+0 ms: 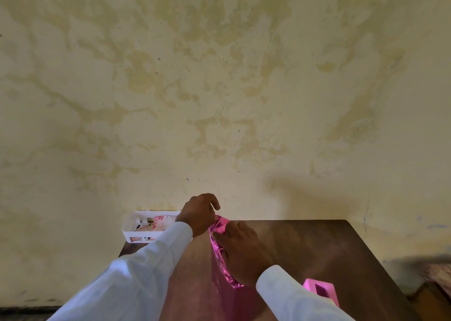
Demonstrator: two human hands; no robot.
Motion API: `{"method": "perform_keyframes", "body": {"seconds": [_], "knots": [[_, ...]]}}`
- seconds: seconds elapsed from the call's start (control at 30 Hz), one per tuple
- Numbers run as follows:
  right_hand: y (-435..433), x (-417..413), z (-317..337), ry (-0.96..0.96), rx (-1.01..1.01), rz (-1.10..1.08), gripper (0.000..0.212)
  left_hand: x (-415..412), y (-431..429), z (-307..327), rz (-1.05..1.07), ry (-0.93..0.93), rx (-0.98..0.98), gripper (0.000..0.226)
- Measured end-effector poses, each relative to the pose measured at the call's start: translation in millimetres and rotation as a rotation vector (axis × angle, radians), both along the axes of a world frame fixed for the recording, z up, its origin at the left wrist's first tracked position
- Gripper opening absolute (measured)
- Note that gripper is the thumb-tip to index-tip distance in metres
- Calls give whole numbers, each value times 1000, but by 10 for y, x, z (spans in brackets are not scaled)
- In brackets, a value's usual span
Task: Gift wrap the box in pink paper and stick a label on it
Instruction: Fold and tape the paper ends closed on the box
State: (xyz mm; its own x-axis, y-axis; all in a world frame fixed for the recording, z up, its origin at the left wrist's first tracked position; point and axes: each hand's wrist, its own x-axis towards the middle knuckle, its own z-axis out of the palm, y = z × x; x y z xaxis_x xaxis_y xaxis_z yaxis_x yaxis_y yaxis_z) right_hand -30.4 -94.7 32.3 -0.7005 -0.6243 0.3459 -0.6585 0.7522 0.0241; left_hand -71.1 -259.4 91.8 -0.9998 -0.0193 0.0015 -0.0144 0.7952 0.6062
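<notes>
Shiny pink wrapping paper [220, 254] covers a box near the middle of the brown table [317, 247]; the box itself is hidden under the paper and my hands. My left hand [201, 214] pinches the paper's far end with curled fingers. My right hand [241, 252] lies on top of the wrapped box and presses the paper down, its thumb at the paper's edge. Both arms are in white sleeves.
A white plastic basket [136, 228] holding patterned paper pieces stands at the table's far left corner against the stained yellow wall. A pink hollow block, perhaps a tape dispenser [321, 290], sits to the right of my right sleeve. Something dark and blurred lies beyond the table's right edge.
</notes>
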Motion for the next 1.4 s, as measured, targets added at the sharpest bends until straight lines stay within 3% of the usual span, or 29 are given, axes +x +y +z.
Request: {"method": "perform_keyframes", "body": {"seconds": [0.1, 0.23, 0.43, 0.57, 1.0, 1.13, 1.3, 1.4], "knots": [[-10, -2, 19, -15, 20, 0, 37, -52, -32, 22, -78, -62, -11, 25], [-7, -7, -6, -11, 3, 5, 38, -97, -61, 27, -230, -157, -187, 37], [-23, 9, 6, -46, 55, 34, 44, -56, -29, 39, -161, -101, -294, 31], [-17, 46, 43, 18, 47, 44, 30, -61, -3, 77, -169, -55, -355, 24], [-79, 82, 81, -30, 5, 11, 37, 49, 76, -35, -55, -49, -119, 23], [-90, 104, 132, -101, -109, -19, 33, 107, 83, -108, 2, -40, -20, 24], [-35, 179, 217, -290, -408, -150, 18, 264, 147, -256, 46, 59, 61, 20], [-20, 157, 221, -323, -441, -258, 19, 369, 190, -399, 61, 164, 83, 37]]}}
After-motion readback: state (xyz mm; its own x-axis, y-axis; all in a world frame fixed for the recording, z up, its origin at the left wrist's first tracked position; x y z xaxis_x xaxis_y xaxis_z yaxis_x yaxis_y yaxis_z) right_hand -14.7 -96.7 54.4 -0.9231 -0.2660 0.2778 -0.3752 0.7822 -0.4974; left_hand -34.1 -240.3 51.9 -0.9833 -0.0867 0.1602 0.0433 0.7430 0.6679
